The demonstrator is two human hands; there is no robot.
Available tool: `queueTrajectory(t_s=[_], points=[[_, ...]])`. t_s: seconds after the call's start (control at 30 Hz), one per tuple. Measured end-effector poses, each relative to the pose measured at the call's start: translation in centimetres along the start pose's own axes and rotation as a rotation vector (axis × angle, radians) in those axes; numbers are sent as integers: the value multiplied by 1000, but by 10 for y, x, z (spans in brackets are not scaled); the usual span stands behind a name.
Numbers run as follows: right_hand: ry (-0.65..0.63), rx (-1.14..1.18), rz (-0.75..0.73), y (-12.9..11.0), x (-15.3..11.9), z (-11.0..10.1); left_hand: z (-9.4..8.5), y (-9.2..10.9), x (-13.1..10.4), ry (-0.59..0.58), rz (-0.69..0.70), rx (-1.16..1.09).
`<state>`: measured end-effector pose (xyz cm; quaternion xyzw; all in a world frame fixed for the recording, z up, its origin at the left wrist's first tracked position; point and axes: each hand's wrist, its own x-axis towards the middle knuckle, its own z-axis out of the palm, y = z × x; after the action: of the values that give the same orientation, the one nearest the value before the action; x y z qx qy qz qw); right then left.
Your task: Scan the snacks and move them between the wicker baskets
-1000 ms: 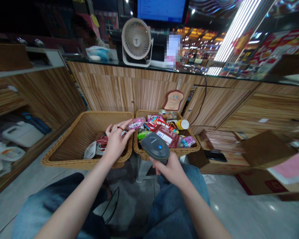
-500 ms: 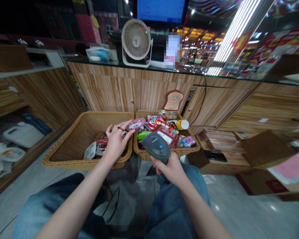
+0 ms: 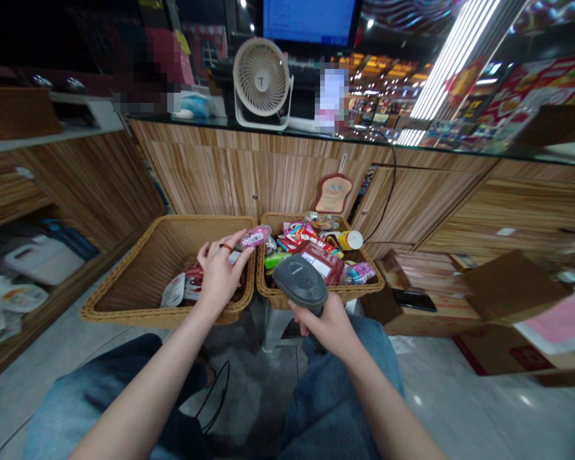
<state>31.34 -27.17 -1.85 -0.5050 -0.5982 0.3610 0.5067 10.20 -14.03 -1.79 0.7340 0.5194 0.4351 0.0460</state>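
My left hand (image 3: 221, 271) grips a small pink clear-wrapped package (image 3: 255, 237) with a barcode label, held over the inner edge of the left wicker basket (image 3: 119, 271). In that basket lie a few dark red and white packages (image 3: 191, 284), partly hidden by the hand. My right hand (image 3: 329, 324) is wrapped round the handle of a dark grey barcode scanner (image 3: 300, 281). Its head covers the front of the right wicker basket (image 3: 364, 291), which is full of snacks: a brown packet (image 3: 333, 263), red packets, a yellow tub with a white lid (image 3: 352, 240) and a purple-blue package (image 3: 359, 273).
Behind the baskets stands a wood-grain counter (image 3: 206, 179) with a white fan (image 3: 262, 80) and a monitor (image 3: 309, 22). Cardboard boxes (image 3: 498, 348) and a black phone (image 3: 414, 299) are on the right. A white jug (image 3: 43, 259) sits on the left shelf.
My left hand has shifted slightly left with the pink package. The blue light on the scanner's head no longer shows. My right hand stays in place.
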Motion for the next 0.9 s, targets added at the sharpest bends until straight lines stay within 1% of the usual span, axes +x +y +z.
queueTrajectory(t_s=[0.1, 0.17, 0.23, 0.33, 0.43, 0.5, 0.57, 0.7, 0.8, 0.9], points=[[2, -8, -25, 2, -1, 0, -1, -3, 0, 104, -93, 25], [-4, -10, -35, 3, -1, 0, -1, -4, 0, 131, -96, 21], [-13, -11, -43, 2, -2, 0, 0, -4, -1, 111, -63, 7], [-13, -16, -63, 1, -2, -1, 1, -1, -1, 50, -7, -6], [27, -14, -86, 2, -3, -3, 2, 0, 1, -20, 61, 0], [84, 7, -96, 4, -4, -5, 3, 0, 5, -89, 129, 6], [169, 46, -98, 6, -4, -7, 4, 2, 12, -187, 205, 7], [328, 198, -87, 5, -4, -12, 15, 17, 34, -457, 363, -7], [366, 282, -84, 4, -3, -14, 30, 33, 54, -659, 467, -40], [358, 299, -77, 5, -4, -15, 49, 47, 71, -805, 533, -50]])
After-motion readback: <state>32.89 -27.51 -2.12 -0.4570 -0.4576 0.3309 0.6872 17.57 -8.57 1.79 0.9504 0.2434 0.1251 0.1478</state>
